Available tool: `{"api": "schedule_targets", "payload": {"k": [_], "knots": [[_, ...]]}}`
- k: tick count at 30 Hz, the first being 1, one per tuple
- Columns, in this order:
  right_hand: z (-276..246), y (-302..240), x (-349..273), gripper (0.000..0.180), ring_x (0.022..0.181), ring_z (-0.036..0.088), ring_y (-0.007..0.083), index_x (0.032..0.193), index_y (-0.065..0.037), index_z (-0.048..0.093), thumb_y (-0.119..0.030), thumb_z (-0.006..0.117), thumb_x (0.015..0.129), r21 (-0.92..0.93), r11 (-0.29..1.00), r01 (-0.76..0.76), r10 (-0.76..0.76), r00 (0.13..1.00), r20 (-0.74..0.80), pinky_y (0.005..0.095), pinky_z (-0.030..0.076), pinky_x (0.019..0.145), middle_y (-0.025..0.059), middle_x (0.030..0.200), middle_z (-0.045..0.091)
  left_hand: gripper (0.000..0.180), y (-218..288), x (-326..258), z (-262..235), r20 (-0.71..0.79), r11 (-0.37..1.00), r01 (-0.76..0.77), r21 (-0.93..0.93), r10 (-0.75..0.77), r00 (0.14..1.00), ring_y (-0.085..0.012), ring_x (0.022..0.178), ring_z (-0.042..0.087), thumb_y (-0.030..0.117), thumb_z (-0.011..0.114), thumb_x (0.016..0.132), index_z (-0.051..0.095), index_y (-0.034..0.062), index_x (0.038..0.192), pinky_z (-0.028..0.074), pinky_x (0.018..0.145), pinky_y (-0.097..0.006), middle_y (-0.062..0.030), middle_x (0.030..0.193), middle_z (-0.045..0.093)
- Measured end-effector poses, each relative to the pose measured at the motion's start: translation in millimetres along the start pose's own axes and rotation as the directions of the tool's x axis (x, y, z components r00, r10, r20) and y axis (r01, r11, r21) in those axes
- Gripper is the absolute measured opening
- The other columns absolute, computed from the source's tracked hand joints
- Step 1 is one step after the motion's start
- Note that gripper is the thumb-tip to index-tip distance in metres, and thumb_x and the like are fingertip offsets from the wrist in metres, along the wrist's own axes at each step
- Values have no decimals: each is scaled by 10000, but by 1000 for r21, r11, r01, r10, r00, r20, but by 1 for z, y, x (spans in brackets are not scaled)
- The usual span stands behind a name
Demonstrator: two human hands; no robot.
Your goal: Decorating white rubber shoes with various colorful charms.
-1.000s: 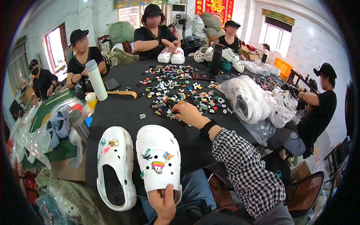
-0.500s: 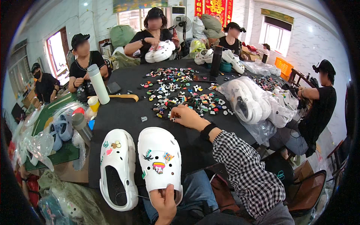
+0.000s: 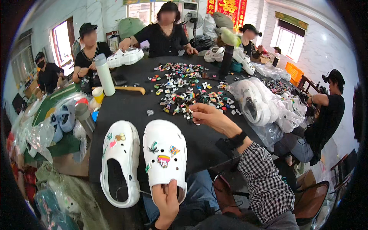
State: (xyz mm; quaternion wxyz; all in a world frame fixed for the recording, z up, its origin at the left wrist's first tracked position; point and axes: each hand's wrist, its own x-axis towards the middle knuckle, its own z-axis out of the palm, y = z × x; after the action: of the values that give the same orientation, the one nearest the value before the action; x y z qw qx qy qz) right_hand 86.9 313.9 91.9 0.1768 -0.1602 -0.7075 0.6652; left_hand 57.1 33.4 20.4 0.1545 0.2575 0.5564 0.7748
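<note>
gripping the near right clog, the left hand curls into it; the right hand pinches a pale charm at the farther pile. it and the left clog bear fitted charms, some holes bare.

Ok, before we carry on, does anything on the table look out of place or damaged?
One small, pale grey, flat charm lies alone on the black tabletop, apart from the loose heap of multicoloured charms, so it looks stray. I can't see any damage on the white perforated clog in the left hand.
</note>
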Motion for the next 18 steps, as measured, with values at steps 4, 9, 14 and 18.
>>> {"api": "schedule_targets", "payload": {"k": [4,9,14,18], "knots": [[39,-17,-52,166,831,537,75,1041,-39,539,-54,601,888,-7,990,143,-141,984,110,234,466,747,11,981,548,350,0,1,-1,36,998,55,33,-56,998,-171,1035,526,46,521,913,467,-70,1238,404,921,-315,-122,1143,541],[91,-8,-111,190,797,567,74,999,-35,628,-36,690,820,-224,950,220,-217,976,36,225,461,691,20,873,589,297,2,2,3,64,999,33,-34,-31,997,-147,1011,529,56,524,915,520,-60,1188,416,892,-297,-108,1128,549],[111,22,-118,185,763,578,67,970,-15,618,-28,701,805,-188,958,215,-237,966,-105,229,474,648,34,860,619,243,-3,-2,2,2,994,56,-95,-56,998,-133,961,556,7,584,887,546,-70,1115,439,850,-264,-96,1062,580],[117,16,-115,173,742,584,60,952,-7,610,-33,700,806,-154,977,147,-172,972,-163,222,488,665,35,832,628,245,-5,-4,1,-3,991,64,-114,-65,998,-129,946,561,26,600,884,558,-65,1108,445,832,-264,-96,1051,599]]}}
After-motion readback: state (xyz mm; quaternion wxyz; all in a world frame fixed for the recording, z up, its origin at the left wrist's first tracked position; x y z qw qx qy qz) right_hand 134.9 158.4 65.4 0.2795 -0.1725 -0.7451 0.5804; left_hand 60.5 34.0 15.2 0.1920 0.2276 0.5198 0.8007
